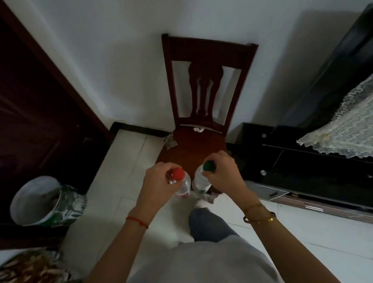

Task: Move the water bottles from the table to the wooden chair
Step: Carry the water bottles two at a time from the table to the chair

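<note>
Two bottles carried above the dark wooden chair [195, 147] seat

Left hand [160, 183] grip around red-capped clear plastic bottle [181, 182], right hand [222, 174] around green-capped clear plastic bottle [203, 177]; probably light, smooth, slippery; necks best

Dim, soft indoor light, wide-angle bending at edges, chair shadow [321, 48] on wall.

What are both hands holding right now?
Left hand: grips the red-capped bottle.
Right hand: grips the green-capped bottle.
</note>
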`<state>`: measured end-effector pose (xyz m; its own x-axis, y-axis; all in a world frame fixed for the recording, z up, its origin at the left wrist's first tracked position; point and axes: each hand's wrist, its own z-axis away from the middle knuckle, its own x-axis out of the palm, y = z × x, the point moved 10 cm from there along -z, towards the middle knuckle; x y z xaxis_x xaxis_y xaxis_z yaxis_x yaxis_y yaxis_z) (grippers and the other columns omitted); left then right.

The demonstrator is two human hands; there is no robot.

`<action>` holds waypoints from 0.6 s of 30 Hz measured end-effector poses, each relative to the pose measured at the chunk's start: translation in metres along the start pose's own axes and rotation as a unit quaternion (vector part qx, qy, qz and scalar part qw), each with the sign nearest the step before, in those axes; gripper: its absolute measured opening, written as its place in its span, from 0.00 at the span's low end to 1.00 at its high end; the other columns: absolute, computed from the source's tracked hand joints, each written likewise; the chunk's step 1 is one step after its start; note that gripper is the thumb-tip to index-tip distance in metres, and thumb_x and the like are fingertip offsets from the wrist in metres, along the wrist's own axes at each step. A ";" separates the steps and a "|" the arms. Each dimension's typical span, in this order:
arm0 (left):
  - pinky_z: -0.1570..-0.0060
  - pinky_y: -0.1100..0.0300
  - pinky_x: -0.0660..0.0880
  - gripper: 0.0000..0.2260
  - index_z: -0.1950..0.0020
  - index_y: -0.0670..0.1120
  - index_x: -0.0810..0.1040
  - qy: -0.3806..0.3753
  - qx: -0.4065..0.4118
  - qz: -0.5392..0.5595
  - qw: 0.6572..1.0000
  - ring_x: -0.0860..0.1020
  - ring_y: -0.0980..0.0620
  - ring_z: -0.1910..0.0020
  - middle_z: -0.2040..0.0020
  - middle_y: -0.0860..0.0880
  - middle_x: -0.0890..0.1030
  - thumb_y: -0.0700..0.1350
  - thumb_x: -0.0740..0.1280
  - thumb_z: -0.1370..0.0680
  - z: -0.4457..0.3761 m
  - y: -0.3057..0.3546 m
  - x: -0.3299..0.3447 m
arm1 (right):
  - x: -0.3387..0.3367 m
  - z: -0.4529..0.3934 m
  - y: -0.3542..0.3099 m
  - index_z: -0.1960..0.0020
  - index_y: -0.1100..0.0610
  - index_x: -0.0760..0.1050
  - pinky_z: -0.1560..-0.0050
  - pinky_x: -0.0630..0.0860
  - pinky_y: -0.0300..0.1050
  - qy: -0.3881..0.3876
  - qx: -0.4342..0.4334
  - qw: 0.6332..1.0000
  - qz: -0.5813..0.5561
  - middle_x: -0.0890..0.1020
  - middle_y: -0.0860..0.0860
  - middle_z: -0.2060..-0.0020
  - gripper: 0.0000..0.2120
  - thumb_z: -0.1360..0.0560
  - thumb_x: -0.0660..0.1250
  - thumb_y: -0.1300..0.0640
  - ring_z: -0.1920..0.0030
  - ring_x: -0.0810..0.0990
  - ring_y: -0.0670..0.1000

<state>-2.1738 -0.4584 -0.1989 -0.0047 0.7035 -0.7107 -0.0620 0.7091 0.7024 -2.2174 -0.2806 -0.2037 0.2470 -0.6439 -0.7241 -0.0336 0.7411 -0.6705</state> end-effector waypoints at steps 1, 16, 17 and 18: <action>0.50 0.62 0.78 0.17 0.45 0.50 0.80 -0.004 0.002 -0.001 1.000 0.79 0.57 0.53 0.49 0.50 0.82 0.46 0.77 0.33 -0.014 -0.003 -0.001 | 0.001 -0.013 0.000 0.47 0.57 0.77 0.59 0.64 0.27 0.001 0.000 1.000 0.003 0.71 0.48 0.53 0.12 0.30 0.72 0.62 0.55 0.72 0.47; 0.51 0.65 0.76 0.16 0.46 0.48 0.80 -0.053 -0.013 0.017 0.998 0.78 0.56 0.54 0.50 0.50 0.81 0.43 0.77 0.33 -0.216 -0.034 0.022 | -0.001 -0.201 0.029 0.46 0.59 0.76 0.48 0.74 0.41 0.002 0.063 0.998 0.008 0.73 0.53 0.47 0.12 0.29 0.70 0.63 0.52 0.73 0.48; 0.50 0.63 0.77 0.16 0.46 0.48 0.80 -0.058 -0.015 0.018 0.998 0.78 0.55 0.53 0.49 0.50 0.81 0.44 0.77 0.33 -0.229 -0.039 0.027 | 0.000 -0.212 0.032 0.46 0.59 0.76 0.47 0.75 0.41 0.002 0.071 0.997 0.005 0.73 0.53 0.47 0.12 0.29 0.70 0.64 0.51 0.74 0.49; 0.49 0.60 0.78 0.16 0.46 0.48 0.80 -0.063 -0.014 0.017 0.998 0.79 0.55 0.53 0.50 0.49 0.81 0.45 0.77 0.33 -0.242 -0.043 0.032 | 0.001 -0.222 0.034 0.46 0.59 0.76 0.47 0.74 0.41 0.003 0.079 0.997 0.003 0.73 0.53 0.47 0.12 0.29 0.70 0.64 0.51 0.75 0.50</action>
<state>-2.4129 -0.4773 -0.2615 0.1175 0.7283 -0.6752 -0.0910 0.6849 0.7229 -2.4338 -0.2983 -0.2630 0.2417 -0.6397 -0.7296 0.1170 0.7656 -0.6325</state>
